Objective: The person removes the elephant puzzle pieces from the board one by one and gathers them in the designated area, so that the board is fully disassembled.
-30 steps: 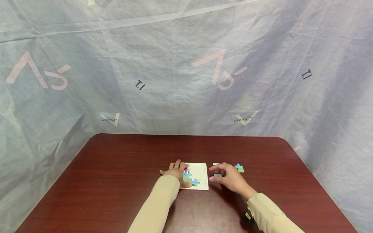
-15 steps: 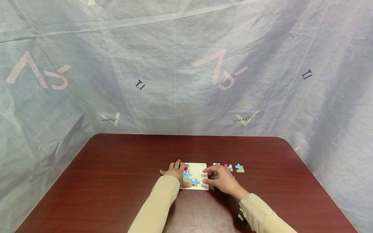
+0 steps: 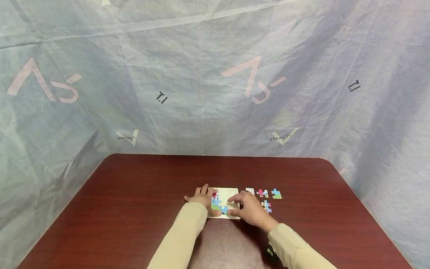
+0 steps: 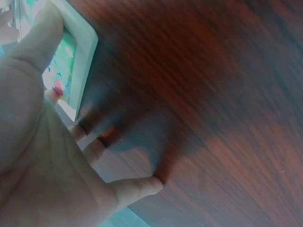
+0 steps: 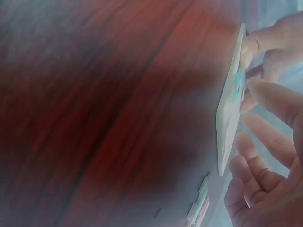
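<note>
A pale puzzle board (image 3: 227, 193) lies on the table, with colourful jigsaw pieces (image 3: 215, 201) along its left and lower part. My left hand (image 3: 201, 200) rests on its left side with fingers spread; in the left wrist view the thumb lies over the rim. Over the board's right half hovers my right hand (image 3: 248, 209), its thumb and index finger apart. The right wrist view shows no piece between those fingers (image 5: 272, 97). My right hand hides part of the board and the table beneath it.
To the right of the board lie loose jigsaw pieces: a pale one (image 3: 249, 190), a red and white one (image 3: 263, 193), a blue and green one (image 3: 276, 194) and a blue one (image 3: 267, 206) nearer me. A grey printed cloth (image 3: 201, 93) hangs behind the reddish-brown table (image 3: 151, 179).
My right hand has moved left from beside the board to over its right half, uncovering loose pieces on the table. My left hand has stayed in place.
</note>
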### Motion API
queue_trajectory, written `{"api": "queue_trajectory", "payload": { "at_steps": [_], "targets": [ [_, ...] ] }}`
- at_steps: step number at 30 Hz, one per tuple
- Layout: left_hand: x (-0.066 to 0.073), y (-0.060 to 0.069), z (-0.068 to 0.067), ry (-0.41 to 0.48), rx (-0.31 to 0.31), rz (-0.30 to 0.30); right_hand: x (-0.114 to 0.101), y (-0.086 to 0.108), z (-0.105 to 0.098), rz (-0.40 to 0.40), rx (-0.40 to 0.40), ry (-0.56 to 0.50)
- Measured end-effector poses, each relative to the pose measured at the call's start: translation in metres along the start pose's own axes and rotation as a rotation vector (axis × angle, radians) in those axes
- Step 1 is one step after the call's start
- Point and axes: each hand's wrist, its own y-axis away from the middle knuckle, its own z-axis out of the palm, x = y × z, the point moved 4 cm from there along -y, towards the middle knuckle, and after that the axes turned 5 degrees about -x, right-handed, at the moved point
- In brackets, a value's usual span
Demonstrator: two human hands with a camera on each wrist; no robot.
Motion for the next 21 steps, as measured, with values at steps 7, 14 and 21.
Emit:
{"api": "queue_trajectory", "payload": {
  "at_steps": [7,14,21],
  "targets": [
    [0.006,0.01,-0.008,0.001,0.002,0.007,-0.004,0.0,0.009,0.013,-0.038,0.071],
    [0.005,0.011,-0.007,0.002,-0.004,0.004,-0.008,0.001,0.01,0.009,-0.025,0.098],
    [0.0,0.0,0.0,0.003,0.011,0.007,-0.011,-0.003,0.008,-0.012,-0.02,0.145]
  ]
}}
